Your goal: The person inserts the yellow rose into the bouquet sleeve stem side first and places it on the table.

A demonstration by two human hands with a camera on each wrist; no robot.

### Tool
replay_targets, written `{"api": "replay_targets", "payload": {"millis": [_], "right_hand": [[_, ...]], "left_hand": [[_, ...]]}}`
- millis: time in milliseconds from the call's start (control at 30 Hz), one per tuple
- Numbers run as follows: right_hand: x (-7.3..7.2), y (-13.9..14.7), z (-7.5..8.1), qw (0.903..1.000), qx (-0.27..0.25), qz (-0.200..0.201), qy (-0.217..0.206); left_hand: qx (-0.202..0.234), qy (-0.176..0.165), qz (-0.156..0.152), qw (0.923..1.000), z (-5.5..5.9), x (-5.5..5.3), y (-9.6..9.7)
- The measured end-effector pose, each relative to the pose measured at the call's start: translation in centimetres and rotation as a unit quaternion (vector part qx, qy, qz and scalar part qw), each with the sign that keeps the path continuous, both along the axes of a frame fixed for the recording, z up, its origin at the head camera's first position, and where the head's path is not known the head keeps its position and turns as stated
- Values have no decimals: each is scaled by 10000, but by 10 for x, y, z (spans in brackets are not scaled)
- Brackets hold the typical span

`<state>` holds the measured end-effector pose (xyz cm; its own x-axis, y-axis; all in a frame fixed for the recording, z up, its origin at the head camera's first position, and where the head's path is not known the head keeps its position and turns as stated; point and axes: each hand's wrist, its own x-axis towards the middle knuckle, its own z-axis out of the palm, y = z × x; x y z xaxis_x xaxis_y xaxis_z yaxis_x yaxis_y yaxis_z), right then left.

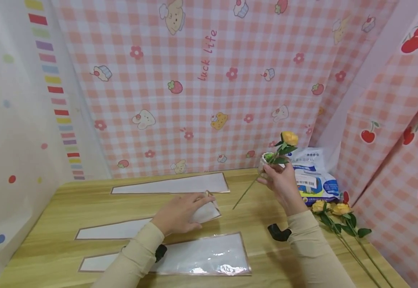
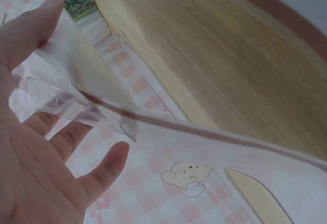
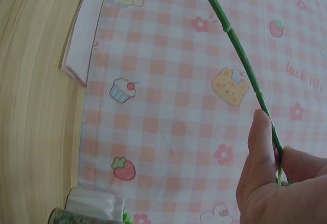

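Observation:
In the head view my right hand (image 1: 279, 182) pinches a yellow artificial rose (image 1: 289, 138) by its stem, bloom up and stem slanting down to the left. The right wrist view shows the green stem (image 3: 240, 52) between thumb and fingers. My left hand (image 1: 180, 213) holds the wide end of the middle flower wrapping sleeve (image 1: 207, 214), a white tapered one with a brown border. Its clear film (image 2: 76, 106) passes between thumb and fingers in the left wrist view, with the opening lifted. Two similar sleeves lie flat, one behind (image 1: 180, 185) and one in front (image 1: 209, 254).
Two more yellow roses (image 1: 341, 209) lie at the table's right edge. Behind my right hand are a white pot with greenery (image 1: 265, 159) and a blue-and-white plastic bag (image 1: 317, 180). Pink checked cloth (image 1: 201, 108) hangs at the back of the wooden table (image 1: 252, 200).

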<state>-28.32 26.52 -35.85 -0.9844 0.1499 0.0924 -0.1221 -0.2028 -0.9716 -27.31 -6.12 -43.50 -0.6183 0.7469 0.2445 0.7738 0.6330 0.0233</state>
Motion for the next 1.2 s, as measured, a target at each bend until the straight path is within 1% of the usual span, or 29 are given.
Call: {"api": "replay_targets", "payload": {"millis": [133,233,467,567,733,900,1033,1200], "right_hand": [[-2,-9,0,9995,-196,-92,208],[-2,-17,-1,9990,-252,-161,328],[-4,-34,-8,9982,-132,-167,569],[-4,-40,-11,9983,-75,-162,558],[-3,-48,-17,9989,-58,-130,453],[-2,-52,-24,9989,0,-127,458],[-1,-56,-30,9988,36,-188,459],[0,-62,-33,9987,134,-292,405]], "left_hand": [[-16,-32,9,10000,0,0,1],[-5,-45,-5,10000,-1,0,2],[110,-120,-92,9998,-3,0,3],[151,-99,-117,9998,-2,-1,4],[190,-167,-98,9996,1,0,4],[231,-154,-124,9995,4,1,5],[314,-130,-157,9993,5,0,5],[472,-226,-120,9986,7,0,2]]}}
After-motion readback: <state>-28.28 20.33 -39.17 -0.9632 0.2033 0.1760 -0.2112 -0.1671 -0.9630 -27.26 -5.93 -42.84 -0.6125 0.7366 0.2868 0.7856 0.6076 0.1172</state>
